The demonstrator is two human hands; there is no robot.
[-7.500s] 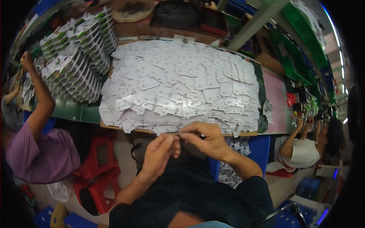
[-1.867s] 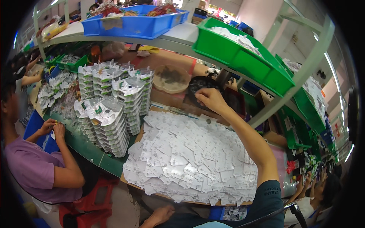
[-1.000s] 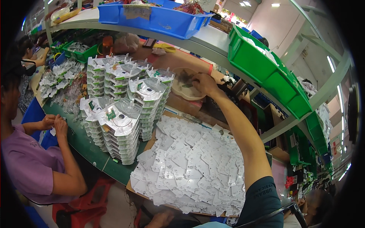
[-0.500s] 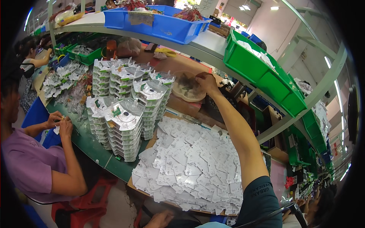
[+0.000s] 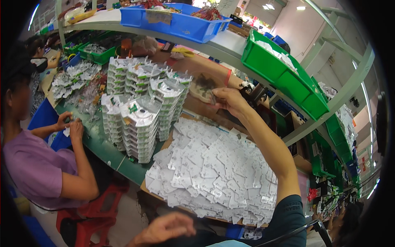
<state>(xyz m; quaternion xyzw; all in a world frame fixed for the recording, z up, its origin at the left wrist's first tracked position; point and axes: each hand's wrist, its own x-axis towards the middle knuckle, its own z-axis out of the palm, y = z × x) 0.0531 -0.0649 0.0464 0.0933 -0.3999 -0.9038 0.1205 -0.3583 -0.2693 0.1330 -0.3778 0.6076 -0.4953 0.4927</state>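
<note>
My right hand (image 5: pixel 229 101) reaches over the far side of the bench, its fingertips pinched together beside a shallow round dish (image 5: pixel 196 95). Small dark bits lie in that dish. Whatever the fingertips hold is too small to make out. Low in the picture, my left hand (image 5: pixel 172 227) is slightly blurred, its fingers stretched out with nothing seen in them. It is close to the near edge of a board covered with flat white plastic pieces (image 5: pixel 214 173). Left of these stand tall stacks of white plastic housings (image 5: pixel 140 115) with small green boards on them.
A co-worker in a purple shirt (image 5: pixel 39 164) handles a small piece at the left. A shelf over the bench carries a blue bin (image 5: pixel 177 26) and a green bin (image 5: pixel 284 80). Clear plastic parts (image 5: pixel 86 101) lie beyond the co-worker's hands. Red stools (image 5: pixel 92 214) stand below.
My right hand has moved slightly down and nearer, away from over the dish. My left hand has risen further into view with its fingers extended. The whole view has shifted slightly.
</note>
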